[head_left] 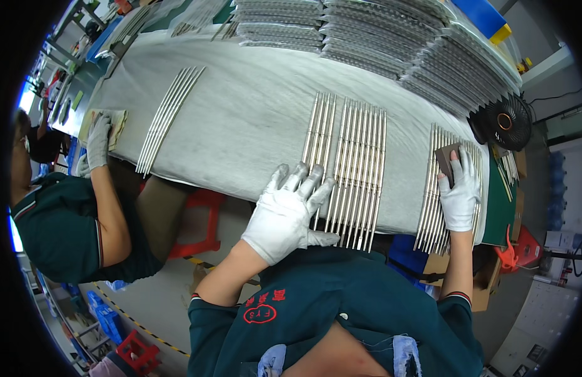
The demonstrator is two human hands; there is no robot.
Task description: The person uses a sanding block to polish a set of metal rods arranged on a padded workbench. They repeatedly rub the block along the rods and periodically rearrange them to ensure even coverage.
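Note:
My left hand (284, 217), in a white glove with greyed fingertips, has its fingers spread. It lies over the lower left part of a group of shiny metal rods (361, 163); its fingertips reach the near ends of a narrower group of rods (320, 129). Whether it presses on them I cannot tell. Toward the right, my gloved right hand (462, 195) grips a brown rectangular pad (445, 162) between thumb and fingers. That pad rests on another row of metal rods (431, 210), partly hidden under the hand.
Pale cloth (253, 107) covers the table. Stacks of wrapped rods (379, 38) stand along its far side, with a black fan (505, 121) at the right. Several rods (168, 119) lie at left, near a co-worker's gloved hand (98, 141) on a yellowish cloth (118, 122).

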